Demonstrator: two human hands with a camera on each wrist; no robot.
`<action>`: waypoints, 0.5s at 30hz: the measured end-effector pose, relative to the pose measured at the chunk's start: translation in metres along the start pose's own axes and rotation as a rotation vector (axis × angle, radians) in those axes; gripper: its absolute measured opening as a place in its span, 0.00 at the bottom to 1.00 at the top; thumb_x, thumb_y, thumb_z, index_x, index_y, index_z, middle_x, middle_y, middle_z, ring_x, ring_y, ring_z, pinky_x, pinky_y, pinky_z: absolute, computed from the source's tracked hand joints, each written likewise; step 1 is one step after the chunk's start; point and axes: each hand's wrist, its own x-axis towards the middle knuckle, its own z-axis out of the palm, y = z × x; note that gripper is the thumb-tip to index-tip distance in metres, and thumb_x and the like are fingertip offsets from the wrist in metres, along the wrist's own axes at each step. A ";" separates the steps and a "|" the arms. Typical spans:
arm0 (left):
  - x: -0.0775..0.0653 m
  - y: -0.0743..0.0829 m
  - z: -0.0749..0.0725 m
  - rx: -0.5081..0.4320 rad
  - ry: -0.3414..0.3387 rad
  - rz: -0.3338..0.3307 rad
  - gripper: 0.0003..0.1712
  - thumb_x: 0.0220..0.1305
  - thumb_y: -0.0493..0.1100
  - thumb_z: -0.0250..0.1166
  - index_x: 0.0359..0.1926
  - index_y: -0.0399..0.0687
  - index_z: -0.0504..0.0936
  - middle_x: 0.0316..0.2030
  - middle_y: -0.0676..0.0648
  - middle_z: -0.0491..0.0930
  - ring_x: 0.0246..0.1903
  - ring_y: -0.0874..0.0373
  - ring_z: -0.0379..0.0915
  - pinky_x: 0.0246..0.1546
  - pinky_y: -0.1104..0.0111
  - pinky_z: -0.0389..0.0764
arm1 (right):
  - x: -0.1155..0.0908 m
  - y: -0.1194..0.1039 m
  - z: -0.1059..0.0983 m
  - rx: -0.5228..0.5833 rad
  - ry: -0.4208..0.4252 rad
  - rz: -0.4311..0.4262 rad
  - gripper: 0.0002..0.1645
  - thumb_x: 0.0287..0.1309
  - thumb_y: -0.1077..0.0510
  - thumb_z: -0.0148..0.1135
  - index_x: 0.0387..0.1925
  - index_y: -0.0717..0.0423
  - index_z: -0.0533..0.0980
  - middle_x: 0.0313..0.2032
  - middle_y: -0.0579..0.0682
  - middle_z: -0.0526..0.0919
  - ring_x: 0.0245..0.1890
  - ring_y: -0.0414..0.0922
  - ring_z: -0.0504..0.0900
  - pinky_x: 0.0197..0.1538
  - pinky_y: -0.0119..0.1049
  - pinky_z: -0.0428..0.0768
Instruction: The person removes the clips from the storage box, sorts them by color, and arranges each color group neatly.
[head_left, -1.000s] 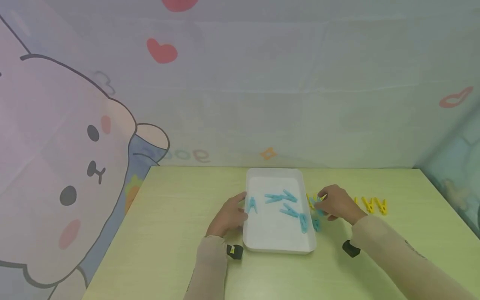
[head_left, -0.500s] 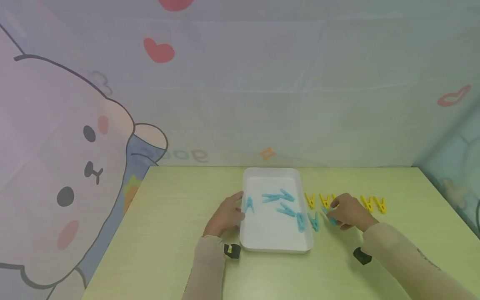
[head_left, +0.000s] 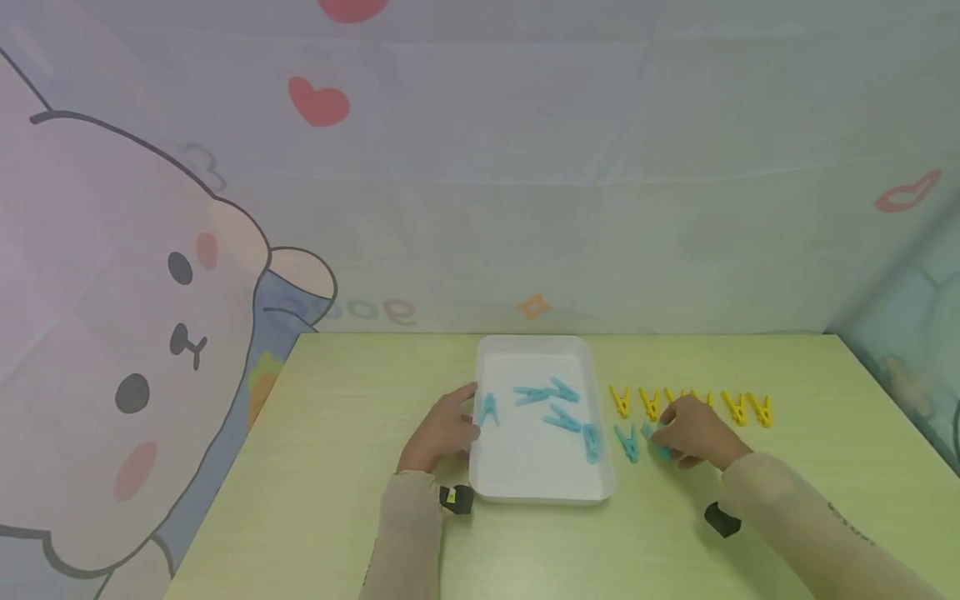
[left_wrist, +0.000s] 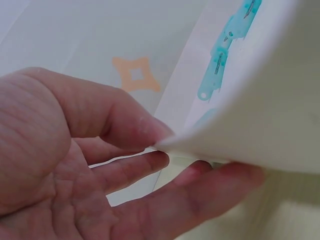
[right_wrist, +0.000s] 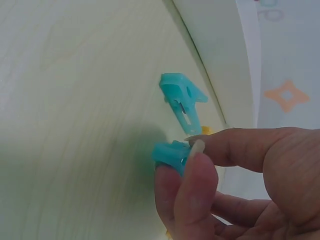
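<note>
My right hand [head_left: 697, 433] pinches a light blue clothespin [right_wrist: 172, 152] between thumb and fingers, low over the table in front of the yellow row. Beside it lies another light blue clothespin [head_left: 627, 443]. At the left rim of the white tray [head_left: 540, 492], my left hand [head_left: 442, 429] grips the edge, thumb on the rim and fingers beneath, as the left wrist view shows. Several light blue clothespins [head_left: 562, 419] are scattered inside the tray. Behind the right hand, yellow clothespins [head_left: 649, 403] stand in a row, some partly covered by that hand.
The pale wooden table [head_left: 360, 400] ends at a printed cloth backdrop [head_left: 720, 208]. More yellow clothespins [head_left: 761, 410] lie at the row's right end. The tray's right wall is close to the nearest loose blue clothespin.
My right hand has moved right with its blue clothespin and lowered it beside the other loose one. My left hand has shifted the tray a little to the left.
</note>
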 end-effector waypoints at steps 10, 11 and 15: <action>0.001 -0.004 -0.004 -0.020 -0.013 -0.002 0.44 0.48 0.26 0.54 0.68 0.48 0.54 0.62 0.46 0.61 0.43 0.50 0.72 0.32 0.62 0.76 | -0.001 -0.001 0.005 -0.009 -0.008 0.004 0.27 0.50 0.62 0.60 0.49 0.78 0.66 0.26 0.57 0.76 0.20 0.46 0.76 0.26 0.39 0.78; 0.001 -0.004 -0.004 -0.019 -0.012 0.000 0.44 0.48 0.26 0.54 0.68 0.48 0.54 0.62 0.46 0.61 0.43 0.50 0.72 0.32 0.62 0.76 | -0.001 -0.002 0.006 -0.009 -0.008 0.007 0.28 0.50 0.62 0.60 0.49 0.78 0.66 0.27 0.57 0.76 0.20 0.46 0.76 0.26 0.38 0.78; 0.000 -0.003 -0.004 -0.028 -0.012 -0.006 0.44 0.47 0.26 0.54 0.68 0.47 0.54 0.63 0.46 0.60 0.45 0.49 0.71 0.32 0.61 0.76 | -0.002 -0.003 0.007 -0.015 -0.008 -0.003 0.30 0.50 0.63 0.60 0.51 0.79 0.64 0.28 0.57 0.76 0.20 0.47 0.77 0.26 0.38 0.78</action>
